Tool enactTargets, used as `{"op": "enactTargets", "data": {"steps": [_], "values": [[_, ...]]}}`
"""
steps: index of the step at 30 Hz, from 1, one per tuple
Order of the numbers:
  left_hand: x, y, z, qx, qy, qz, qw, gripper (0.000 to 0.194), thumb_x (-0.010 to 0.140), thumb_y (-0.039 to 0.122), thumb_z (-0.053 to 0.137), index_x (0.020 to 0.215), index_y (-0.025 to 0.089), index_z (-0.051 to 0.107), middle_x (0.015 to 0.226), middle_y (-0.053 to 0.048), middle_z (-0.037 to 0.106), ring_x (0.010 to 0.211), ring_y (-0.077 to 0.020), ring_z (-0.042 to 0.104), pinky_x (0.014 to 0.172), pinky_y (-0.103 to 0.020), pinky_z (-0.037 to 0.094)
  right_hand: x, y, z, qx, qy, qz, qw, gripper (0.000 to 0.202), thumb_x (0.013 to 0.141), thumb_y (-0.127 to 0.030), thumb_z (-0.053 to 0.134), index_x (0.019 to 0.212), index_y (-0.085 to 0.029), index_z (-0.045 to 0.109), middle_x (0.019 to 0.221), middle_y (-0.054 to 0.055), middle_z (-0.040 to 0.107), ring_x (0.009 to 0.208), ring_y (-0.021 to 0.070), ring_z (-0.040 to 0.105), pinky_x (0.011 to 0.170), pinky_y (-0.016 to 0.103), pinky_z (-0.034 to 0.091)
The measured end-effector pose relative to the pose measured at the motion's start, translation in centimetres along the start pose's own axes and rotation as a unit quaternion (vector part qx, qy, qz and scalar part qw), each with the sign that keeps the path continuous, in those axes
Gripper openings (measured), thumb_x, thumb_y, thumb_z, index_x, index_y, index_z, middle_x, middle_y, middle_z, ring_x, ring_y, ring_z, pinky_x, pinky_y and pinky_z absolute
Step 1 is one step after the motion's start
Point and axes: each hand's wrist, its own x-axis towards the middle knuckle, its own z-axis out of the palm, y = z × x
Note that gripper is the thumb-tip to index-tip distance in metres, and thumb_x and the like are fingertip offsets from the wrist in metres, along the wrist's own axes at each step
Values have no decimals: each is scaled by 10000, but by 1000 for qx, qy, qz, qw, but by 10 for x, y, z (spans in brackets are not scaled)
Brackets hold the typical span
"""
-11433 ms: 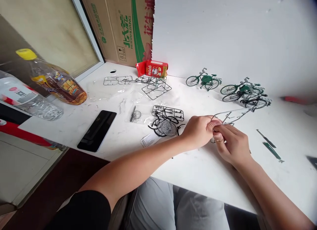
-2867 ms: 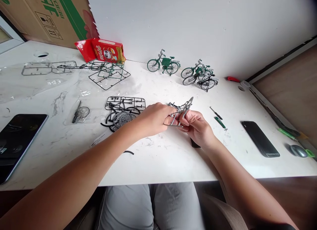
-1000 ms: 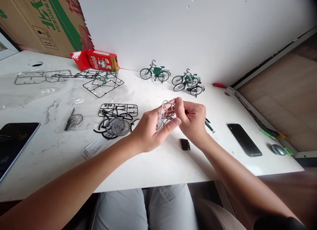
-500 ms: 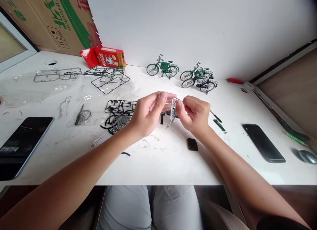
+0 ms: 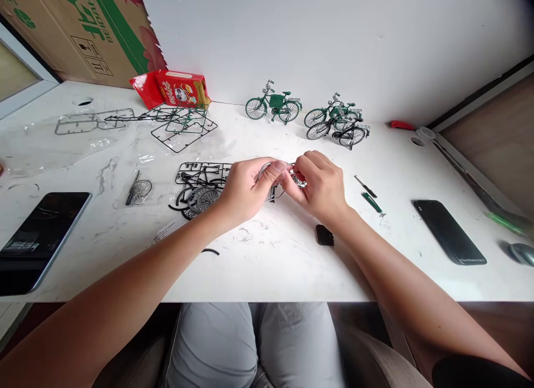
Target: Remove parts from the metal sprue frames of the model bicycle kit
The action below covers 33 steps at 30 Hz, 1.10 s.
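Note:
Over the middle of the white table (image 5: 292,265), my left hand (image 5: 246,190) and my right hand (image 5: 319,185) meet, both pinching a small silver plastic parts frame (image 5: 287,173); most of it is hidden by my fingers. Just left of my left hand lie a black parts frame (image 5: 200,171) and loose spoked wheels (image 5: 202,199). A small black part (image 5: 324,235) lies on the table below my right wrist. Two small screwdrivers (image 5: 369,194) lie to the right of my right hand.
Three green model bicycles (image 5: 273,104) (image 5: 337,123) stand near the back wall. Empty parts frames (image 5: 183,126) and a red carton (image 5: 179,90) lie at back left, a bagged wheel (image 5: 139,188) left. Phones lie at left (image 5: 37,240) and right (image 5: 449,231); a mouse (image 5: 521,253) at far right.
My hands have lowered toward the table and closed in over the silver frame, which stood upright between them half a second ago. The view has shifted slightly.

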Motion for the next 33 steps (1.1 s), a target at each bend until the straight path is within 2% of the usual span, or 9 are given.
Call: {"op": "enactTargets", "data": {"steps": [6, 10, 13, 16, 18, 25, 29, 33], "values": [[3, 3, -2, 5, 12, -4, 1000, 515, 1059, 608, 566, 979, 159, 805, 964, -115, 828, 936, -218, 771, 882, -325, 601, 1, -4, 1, -4, -2, -1, 1000, 360, 1058, -407, 510, 753, -241, 415, 683, 6, 452, 662, 171, 394, 563, 321, 267], [3, 4, -1, -20, -1, -9, 1000, 510, 1053, 601, 585, 968, 145, 799, 959, -112, 827, 938, -214, 777, 885, -329, 618, -1, -1, 5, 9, -1, -4, 1000, 344, 1059, -401, 499, 765, -243, 413, 710, 12, 459, 679, 179, 399, 572, 327, 279], [4, 3, -1, -58, -9, -34, 998, 522, 1036, 622, 603, 979, 139, 792, 993, -122, 830, 935, -217, 790, 811, -316, 637, -1, 3, 6, 22, -15, -6, 1000, 346, 1068, -414, 471, 773, -248, 399, 719, 14, 452, 681, 184, 389, 582, 333, 290], [4, 2, -1, -61, -10, -56, 997, 534, 1020, 643, 614, 979, 143, 794, 985, -132, 833, 915, -223, 799, 692, -283, 620, -1, 6, 8, 32, -20, -18, 999, 351, 1086, -420, 436, 783, -251, 386, 718, 9, 435, 674, 183, 377, 590, 336, 298], [4, 1, -1, -64, -11, -56, 996, 532, 1022, 642, 613, 971, 144, 794, 977, -133, 834, 907, -222, 804, 672, -272, 612, -2, 7, 9, 36, -22, -26, 999, 362, 1102, -430, 402, 789, -251, 379, 719, 6, 423, 670, 183, 376, 587, 336, 293], [2, 5, 2, -79, -13, -59, 995, 555, 1012, 666, 613, 957, 141, 786, 970, -136, 829, 916, -232, 805, 699, -292, 629, -1, 9, 7, 30, -20, -33, 999, 410, 1130, -466, 288, 778, -259, 319, 711, 0, 382, 654, 179, 346, 592, 339, 285], [1, 10, 5, -98, -19, -50, 994, 565, 1021, 668, 592, 907, 143, 768, 940, -127, 818, 916, -227, 795, 797, -331, 648, 0, 9, 5, 18, 0, -43, 999, 430, 1134, -461, 264, 763, -254, 333, 698, 6, 399, 645, 175, 342, 573, 335, 263], [-1, 13, 6, -65, -15, -45, 997, 547, 1031, 651, 587, 857, 163, 761, 844, -93, 797, 844, -207, 768, 815, -341, 640, 0, 9, 3, -9, -17, -23, 1000, 485, 1134, -476, 250, 719, -246, 354, 651, 13, 408, 624, 175, 355, 556, 346, 218]]}}
